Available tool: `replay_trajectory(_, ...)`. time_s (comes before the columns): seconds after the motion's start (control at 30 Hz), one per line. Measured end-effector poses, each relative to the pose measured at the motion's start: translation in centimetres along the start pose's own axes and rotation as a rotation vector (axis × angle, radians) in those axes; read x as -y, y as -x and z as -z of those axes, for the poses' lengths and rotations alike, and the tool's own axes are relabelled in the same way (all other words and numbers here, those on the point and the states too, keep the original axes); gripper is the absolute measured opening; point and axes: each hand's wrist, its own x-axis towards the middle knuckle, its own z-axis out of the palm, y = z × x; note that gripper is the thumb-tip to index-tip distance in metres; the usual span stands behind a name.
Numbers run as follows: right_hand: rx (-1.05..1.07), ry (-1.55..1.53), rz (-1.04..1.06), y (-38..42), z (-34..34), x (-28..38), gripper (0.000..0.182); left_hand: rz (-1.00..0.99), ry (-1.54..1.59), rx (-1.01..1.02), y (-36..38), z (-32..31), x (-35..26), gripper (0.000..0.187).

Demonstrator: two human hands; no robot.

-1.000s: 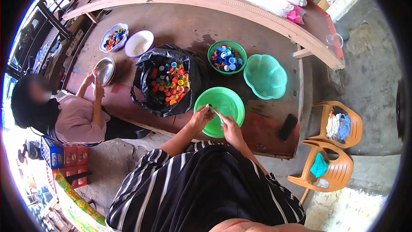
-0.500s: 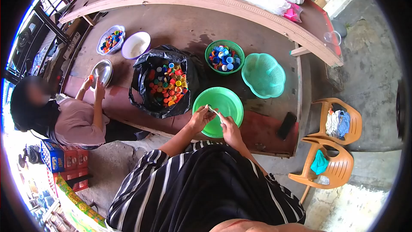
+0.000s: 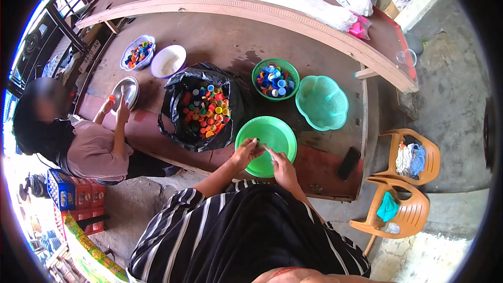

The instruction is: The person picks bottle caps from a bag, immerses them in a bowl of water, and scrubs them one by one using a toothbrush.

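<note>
Both hands have slid lower in the view since a second ago, along with the green bowl (image 3: pixel 277 131) under them, and the thin pale tool between them now looks shorter and flatter than before. Across the tabletop (image 3: pixel 225 31), the co-worker's hands have come off the steel plate's (image 3: pixel 128 90) rim and now hold a small red cap beside it.

At present the left hand (image 3: pixel 246 152) is closed over a small dark piece at the near rim of the bowl; what the piece is cannot be told. Its fingers are curled in, pinching. Close beside it, the right hand (image 3: pixel 282 163) pinches a thin pale tool (image 3: pixel 268 150) whose tip points at the left hand. Both hands hang over the near half of the bowl, almost touching each other.

Left of the bowl sits a black bag (image 3: pixel 181 120), open and full of mixed bottle caps (image 3: pixel 205 109). Behind the bowl stands a small green basket (image 3: pixel 262 71) of mostly blue caps, and just right of that an empty teal basket (image 3: pixel 322 102). Right of the bowl, near the tabletop's edge, lies a dark phone (image 3: pixel 349 163). Far left of the bowl, past the bag, are a white bowl (image 3: pixel 168 61) and a pale basket (image 3: pixel 137 52) of caps.
</note>
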Motion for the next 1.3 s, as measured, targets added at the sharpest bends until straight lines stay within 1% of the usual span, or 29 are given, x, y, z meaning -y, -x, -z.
replay_trajectory(0.03, -0.032, 0.08, -0.058, 0.0, -0.3, -0.9, 0.046, 0.01, -0.088, -0.041, -0.1, 0.0, 0.2, 0.026)
replay_trajectory(0.13, -0.088, 0.11, -0.15, -0.3, 0.4, -0.5, 0.045, -0.072, -0.327, -0.079, 0.1, -0.2, 0.6, 0.027)
replay_trajectory(0.17, -0.089, 0.028, -0.065, -0.4, 0.7, 0.0, 0.042, -0.149, -0.514, -0.089, 0.1, -0.1, 0.5, 0.029)
replay_trajectory(0.27, 0.004, 0.056, -0.004, -0.2, 0.6, -0.7, 0.041, -0.374, -1.085, -0.122, 0.6, -0.4, -0.4, 0.037)
replay_trajectory(0.3, -0.009, 0.091, -0.109, -0.4, 0.7, -0.7, 0.041, -0.418, -1.121, -0.126, 0.5, 0.0, -0.3, 0.04)
replay_trajectory(0.37, -0.049, 0.129, -0.145, -0.7, 0.6, -0.6, 0.041, -0.51, -1.186, -0.138, 0.1, 0.6, 0.2, 0.046)
replay_trajectory(0.4, -0.069, 0.147, -0.166, -0.7, 0.6, -0.5, 0.041, -0.476, -1.196, -0.158, 0.3, 0.1, -0.3, 0.047)
replay_trajectory(0.43, -0.043, 0.031, -0.072, -0.7, 0.7, 0.0, 0.04, -0.439, -1.209, -0.175, 0.8, -0.4, -0.8, 0.048)
replay_trajectory(0.47, -0.029, 0.057, -0.068, -0.6, 0.4, -0.3, 0.039, -0.4, -1.224, -0.19, 1.1, -0.7, -1.3, 0.049)
replay_trajectory(0.53, -0.004, 0.108, -0.066, -0.6, 0.1, -0.4, 0.039, -0.426, -1.202, -0.154, 1.1, -0.4, -1.0, 0.049)
replay_trajectory(0.57, 0.009, 0.199, -0.182, -0.7, 0.6, -0.6, 0.038, -0.443, -1.188, -0.138, 1.0, -0.3, -0.9, 0.049)
replay_trajectory(0.67, -0.111, 0.162, -0.188, -1.2, 1.4, -2.7, 0.037, -0.509, -1.199, -0.156, 0.3, -0.9, -1.8, 0.044)
replay_trajectory(0.77, -0.1, 0.123, -0.195, -1.7, 2.4, -3.0, 0.037, -0.61, -1.284, -0.143, -2.5, -2.5, -4.6, 0.04)
replay_trajectory(0.8, -0.087, 0.118, -0.209, -1.6, 2.3, -3.1, 0.037, -0.592, -1.245, -0.143, -3.7, -3.2, -5.8, 0.036)
replay_trajectory(0.87, -0.088, 0.11, -0.157, -1.5, 1.5, -4.3, 0.04, -0.751, -1.21, -0.133, -5.7, -4.9, -8.2, 0.033)
replay_trajectory(0.97, -0.053, 0.055, -0.147, -0.8, 1.1, -5.2, 0.04, -0.83, -1.221, -0.176, -7.0, -7.0, -10.7, 0.028)
replay_trajectory(1.0, -0.04, 0.027, -0.154, -0.7, 1.0, -5.3, 0.039, -0.876, -1.269, -0.168, -7.1, -6.7, -10.6, 0.028)
replay_trajectory(1.07, -0.036, 0.066, -0.152, -0.5, 1.1, -5.7, 0.04, -0.966, -1.371, -0.143, -7.3, -5.9, -9.4, 0.028)
replay_trajectory(1.1, -0.021, 0.091, -0.167, -0.4, 1.2, -5.8, 0.041, -0.898, -1.429, -0.124, -7.0, -5.0, -8.2, 0.03)
replay_trajectory(1.13, -0.009, 0.115, -0.187, -0.4, 1.3, -5.7, 0.041, -0.865, -1.463, -0.091, -7.5, -2.8, -5.9, 0.033)
replay_trajectory(1.17, -0.007, 0.166, -0.195, -0.8, 1.5, -5.1, 0.041, -0.722, -1.511, -0.071, -7.1, -1.3, -4.3, 0.033)
replay_trajectory(1.2, -0.003, 0.216, -0.206, -1.2, 1.7, -4.2, 0.041, -0.721, -1.571, -0.012, -7.4, 0.9, -2.6, 0.034)
replay_trajectory(1.23, 0.005, 0.265, -0.22, -1.6, 1.7, -3.6, 0.042, -0.716, -1.559, -0.028, -6.4, 1.6, -1.4, 0.034)
replay_trajectory(1.3, 0.053, 0.308, -0.18, -3.4, 1.2, -3.1, 0.042, -0.68, -1.577, -0.044, -5.4, 2.3, -0.8, 0.036)
